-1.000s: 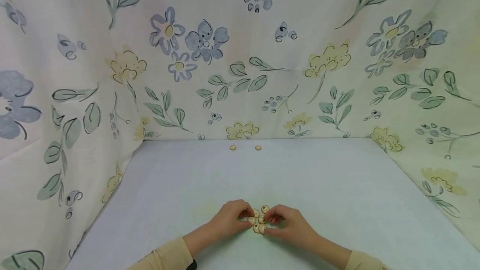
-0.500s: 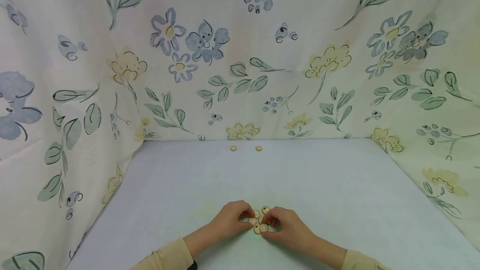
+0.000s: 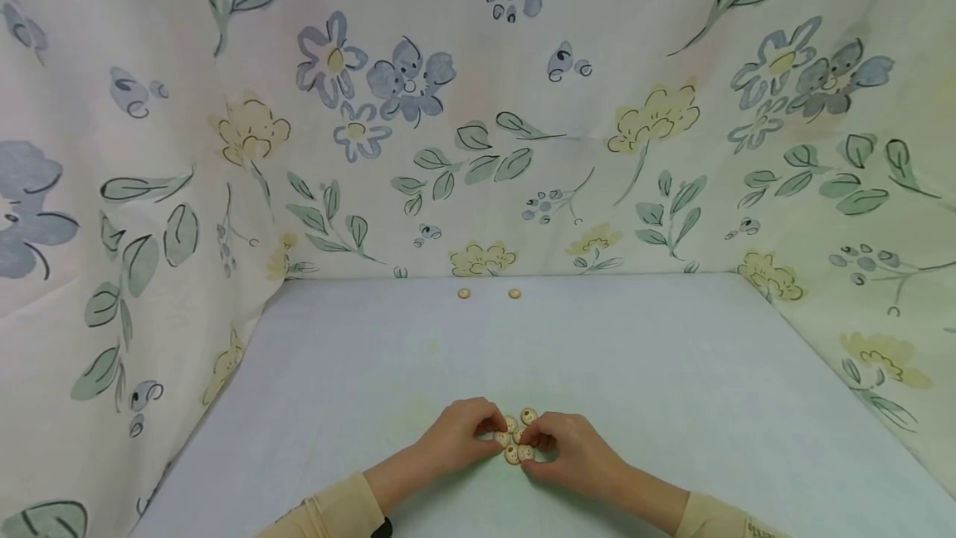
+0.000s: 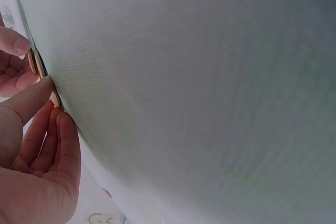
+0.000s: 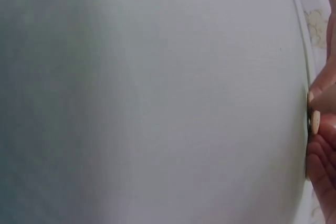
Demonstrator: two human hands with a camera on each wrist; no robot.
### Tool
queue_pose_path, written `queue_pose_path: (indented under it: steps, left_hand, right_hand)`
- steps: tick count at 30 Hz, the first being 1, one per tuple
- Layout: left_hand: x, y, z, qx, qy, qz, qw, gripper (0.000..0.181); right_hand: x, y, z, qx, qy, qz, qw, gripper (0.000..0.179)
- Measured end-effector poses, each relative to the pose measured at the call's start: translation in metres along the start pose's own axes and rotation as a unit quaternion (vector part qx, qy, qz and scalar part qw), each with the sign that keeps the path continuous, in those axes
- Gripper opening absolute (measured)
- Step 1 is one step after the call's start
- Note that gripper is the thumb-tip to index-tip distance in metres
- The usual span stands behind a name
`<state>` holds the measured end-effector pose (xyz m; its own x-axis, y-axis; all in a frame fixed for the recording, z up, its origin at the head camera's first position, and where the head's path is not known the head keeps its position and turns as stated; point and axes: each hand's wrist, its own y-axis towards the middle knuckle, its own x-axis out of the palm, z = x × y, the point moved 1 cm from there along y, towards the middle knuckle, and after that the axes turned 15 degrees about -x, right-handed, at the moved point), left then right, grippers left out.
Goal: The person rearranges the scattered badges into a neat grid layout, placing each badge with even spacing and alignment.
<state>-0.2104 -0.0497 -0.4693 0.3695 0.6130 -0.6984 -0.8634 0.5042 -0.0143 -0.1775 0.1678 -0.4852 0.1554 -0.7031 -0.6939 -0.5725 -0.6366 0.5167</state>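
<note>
Several small round wooden discs with dark printed marks lie clustered on the pale cloth, between the two hands in the head view. My left hand (image 3: 465, 434) pinches the leftmost disc (image 3: 502, 440) between thumb and fingers. From the other side, my right hand (image 3: 575, 451) holds a lower disc (image 3: 526, 453) with its thumb at the near edge; its index finger covers part of another disc (image 3: 519, 436). Beside these lie a disc (image 3: 511, 455) at the bottom and two at the top. In the right wrist view, a tilted disc (image 5: 315, 122) shows at the right fingertips.
Two more wooden discs, one on the left (image 3: 464, 293) and one on the right (image 3: 514, 293), lie near the far edge of the cloth-covered table (image 3: 358, 355). A floral curtain (image 3: 478, 189) hangs behind and along both sides.
My right hand has closed in on the lower right disc, its fingertips shifting slightly left, and that disc has slid a little to the right. The left hand stays in place.
</note>
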Motion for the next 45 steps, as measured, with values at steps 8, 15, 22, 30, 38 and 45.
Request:
queue_pose_path:
  steps: [8,15,22,30,38,45]
  left_hand:
    - [-0.001,0.0,0.002,-0.001,-0.015,-0.006,0.9999,0.015]
    - [-0.002,-0.001,0.003,-0.009,-0.013,-0.004,0.9999,0.015]
    - [-0.001,-0.001,0.001,-0.008,-0.021,-0.005,0.9997,0.015]
    - [0.0,0.0,0.0,-0.011,-0.029,-0.008,0.9995,0.015]
    - [0.0,0.002,0.001,-0.02,-0.022,-0.008,0.9995,0.014]
    - [-0.001,-0.001,0.002,-0.03,-0.018,-0.008,0.9994,0.014]
  right_hand:
    - [-0.009,-0.001,0.004,0.049,0.053,-0.003,0.9974,0.015]
    - [-0.02,-0.005,0.011,0.031,0.061,0.003,0.9977,0.017]
    - [-0.033,0.001,0.028,0.046,0.052,-0.018,0.9974,0.018]
    - [-0.048,0.016,0.059,0.069,0.008,-0.043,0.9967,0.016]
    - [-0.064,0.028,0.094,0.112,-0.048,-0.027,0.9922,0.013]
    - [-0.08,0.042,0.127,0.163,-0.068,0.0,0.9843,0.016]
